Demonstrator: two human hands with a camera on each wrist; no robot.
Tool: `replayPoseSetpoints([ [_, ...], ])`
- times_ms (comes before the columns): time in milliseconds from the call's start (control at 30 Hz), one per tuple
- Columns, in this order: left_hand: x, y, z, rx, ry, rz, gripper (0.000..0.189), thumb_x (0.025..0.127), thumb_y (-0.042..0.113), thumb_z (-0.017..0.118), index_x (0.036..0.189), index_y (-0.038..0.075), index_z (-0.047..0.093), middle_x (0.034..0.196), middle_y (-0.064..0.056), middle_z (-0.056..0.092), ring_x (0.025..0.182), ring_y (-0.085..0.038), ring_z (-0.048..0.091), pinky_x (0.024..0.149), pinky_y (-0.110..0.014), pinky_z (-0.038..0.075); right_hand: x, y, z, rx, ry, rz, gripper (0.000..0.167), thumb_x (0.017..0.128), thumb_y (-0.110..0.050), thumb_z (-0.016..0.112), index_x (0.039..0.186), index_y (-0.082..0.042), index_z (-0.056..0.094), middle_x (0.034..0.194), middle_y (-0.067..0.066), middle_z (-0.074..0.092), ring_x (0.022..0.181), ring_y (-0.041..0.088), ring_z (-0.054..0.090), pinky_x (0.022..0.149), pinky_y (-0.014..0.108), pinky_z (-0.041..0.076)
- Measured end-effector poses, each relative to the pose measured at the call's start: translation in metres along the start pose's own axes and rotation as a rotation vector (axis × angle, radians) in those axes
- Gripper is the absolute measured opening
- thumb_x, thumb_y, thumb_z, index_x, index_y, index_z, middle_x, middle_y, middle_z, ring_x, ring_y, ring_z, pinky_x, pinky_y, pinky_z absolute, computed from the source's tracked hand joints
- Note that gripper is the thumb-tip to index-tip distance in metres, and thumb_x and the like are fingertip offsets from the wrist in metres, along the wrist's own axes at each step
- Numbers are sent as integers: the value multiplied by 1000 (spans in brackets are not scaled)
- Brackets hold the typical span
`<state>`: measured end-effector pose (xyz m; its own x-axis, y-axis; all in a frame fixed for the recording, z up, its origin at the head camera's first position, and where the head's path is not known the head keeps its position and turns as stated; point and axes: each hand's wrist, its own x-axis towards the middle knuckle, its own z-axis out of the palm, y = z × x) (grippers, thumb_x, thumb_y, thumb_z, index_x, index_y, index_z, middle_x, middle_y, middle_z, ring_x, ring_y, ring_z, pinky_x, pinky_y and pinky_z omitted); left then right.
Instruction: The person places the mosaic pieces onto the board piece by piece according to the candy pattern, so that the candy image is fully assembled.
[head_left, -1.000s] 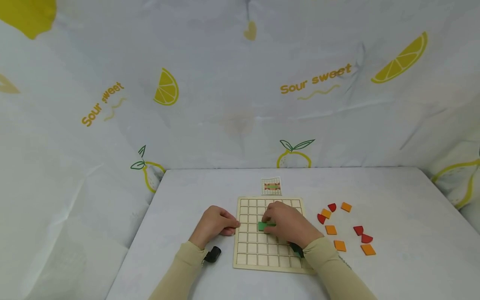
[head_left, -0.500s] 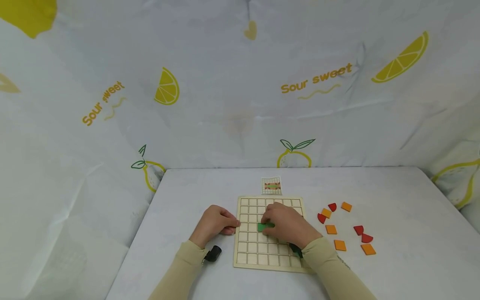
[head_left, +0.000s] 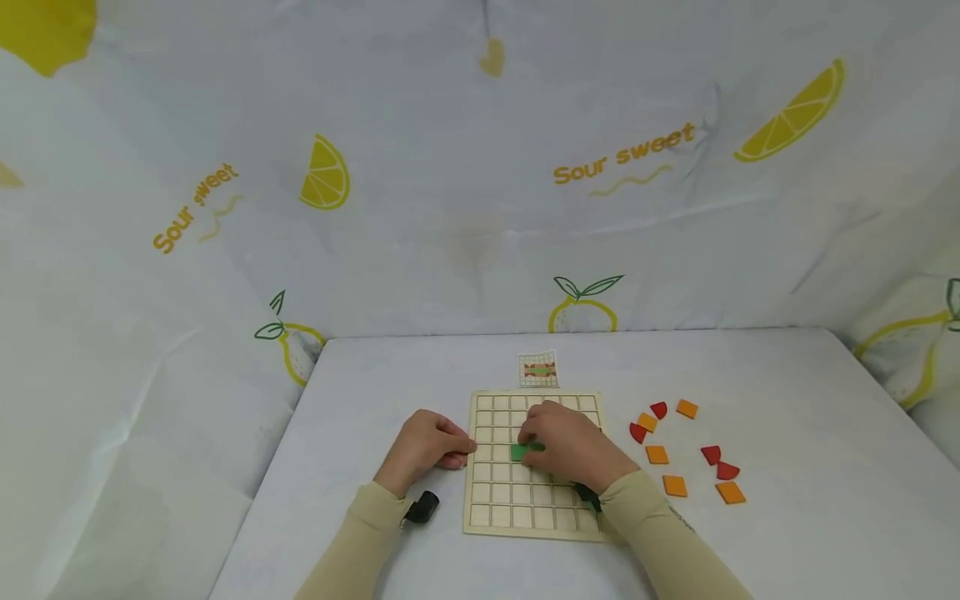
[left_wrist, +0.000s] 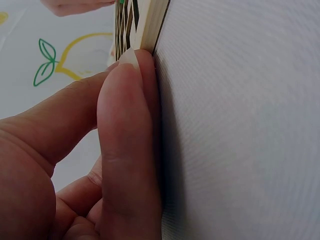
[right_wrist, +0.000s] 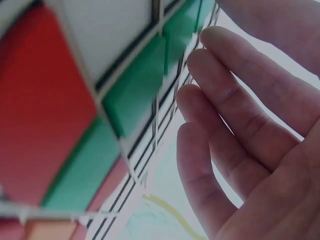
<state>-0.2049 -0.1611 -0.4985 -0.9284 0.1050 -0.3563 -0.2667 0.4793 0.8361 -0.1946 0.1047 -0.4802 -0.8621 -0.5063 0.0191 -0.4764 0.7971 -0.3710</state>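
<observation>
A pale wooden grid board (head_left: 501, 517) lies on the table. My left hand (head_left: 426, 443) pinches its left edge between thumb and index finger; the left wrist view shows the thumb (left_wrist: 125, 120) against the board's side. Over the board's middle, my right hand (head_left: 566, 442) has thumb and index tips at a green square tile (head_left: 517, 452). In the right wrist view its fingers (right_wrist: 240, 90) are loosely extended, and a row of green tiles (right_wrist: 137, 82) sits in the grid. A red piece (right_wrist: 40, 105) and an orange piece (right_wrist: 47, 230) lie nearby, hidden under the forearm in the head view.
Behind the board lies a small pattern card (head_left: 538, 369). Several loose orange squares (head_left: 674, 486) and red quarter-circle pieces (head_left: 727, 471) are scattered to the right of the board. A white lemon-print cloth (head_left: 465, 275) rises behind the table.
The head view has swung slightly, so the whole scene sits a little further left. Both hands keep nearly the same places on the board; the right fingers shift only slightly around the green tile.
</observation>
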Motion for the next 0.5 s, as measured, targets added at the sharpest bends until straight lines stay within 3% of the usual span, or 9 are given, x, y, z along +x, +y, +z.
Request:
replayPoseSetpoints([
  [200,-2,0,1,5,-2,-5,19,84,19,93,91,7,80,76,-4,79,64,-8,72,64,-23,63,-12,21,-17,64,20,97,15,92,-31,88,100,-19,84,98,-9,71,94,9,61,86,35,60],
  [500,-2,2,1,-15,-6,15,18,84,18,92,91,6,80,76,-4,79,64,-8,72,65,-24,64,-48,90,-56,57,43,242,25,96,-31,82,112,-13,82,108,-1,74,104,24,67,94,50,61],
])
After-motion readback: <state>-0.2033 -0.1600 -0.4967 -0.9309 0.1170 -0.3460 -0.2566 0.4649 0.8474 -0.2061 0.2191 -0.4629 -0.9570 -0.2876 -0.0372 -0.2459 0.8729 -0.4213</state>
